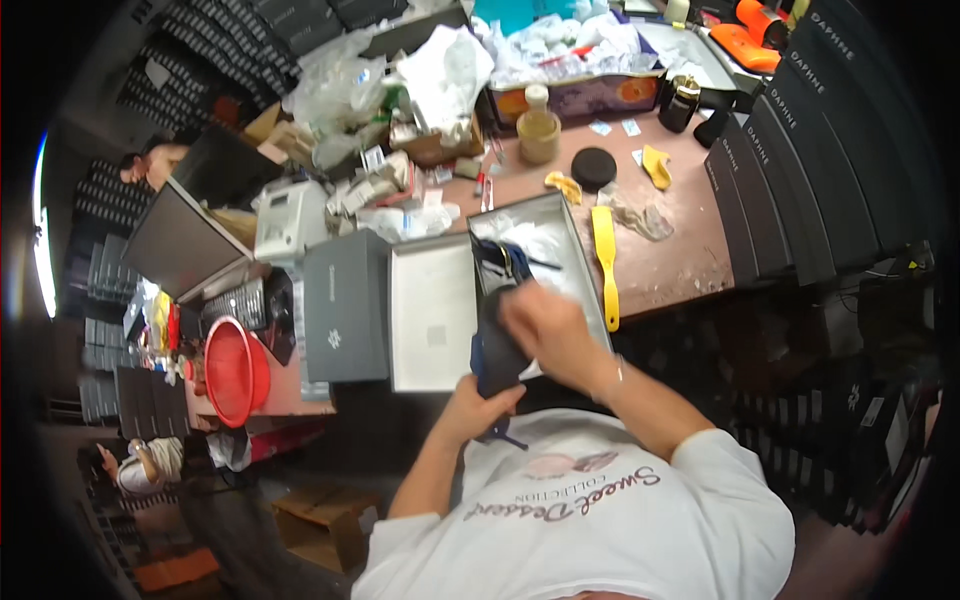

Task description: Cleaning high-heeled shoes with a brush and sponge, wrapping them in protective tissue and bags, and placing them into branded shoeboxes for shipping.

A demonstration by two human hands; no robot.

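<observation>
A dark navy shoe [497, 348], sole turned up, is held in front of my chest. My left hand [474, 408] is closed around its lower end, where a dark strap hangs down. My right hand [548, 322] has curled fingers against the upper part of the sole; it is slightly blurred, and whatever its fingers hold is hidden. Just beyond my hands lies an open shoe box [577, 229] with white tissue and another dark strappy shoe [497, 262] in it. Left of that is a pale-lined box lid [434, 330], inside up.
A closed grey shoe box [346, 310] and a red basin [236, 372] are to the left. Right of the open box lie a yellow shoehorn-like tool [605, 262] and a black round lid [594, 168]. A jar [538, 128] stands behind. Stacked dark boxes [775, 190] rise on the right.
</observation>
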